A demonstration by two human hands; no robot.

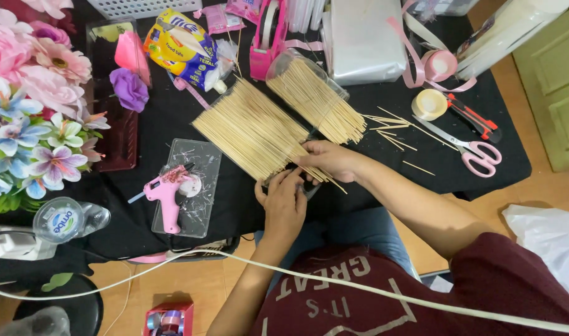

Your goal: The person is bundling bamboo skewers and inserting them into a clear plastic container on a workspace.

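Note:
A wide bundle of thin bamboo skewers (pixel 250 127) lies on the black table cloth (pixel 384 168). My right hand (pixel 328 158) rests on the near end of that bundle, fingers pinching some sticks. My left hand (pixel 283 199) is just below it at the table's front edge, fingers curled around the ends of the sticks. A second bundle of skewers (pixel 318 99) sits in a clear plastic box behind the first. Loose skewers (pixel 393 127) lie scattered to the right.
A pink glue gun (pixel 166 193) lies on a clear tray at front left. Artificial flowers (pixel 35 106) fill the left side. Pink-handled scissors (pixel 474 149), a tape roll (pixel 429 104), a cutter and pink ribbon (pixel 438 65) lie at right. A white cable (pixel 359 286) crosses my lap.

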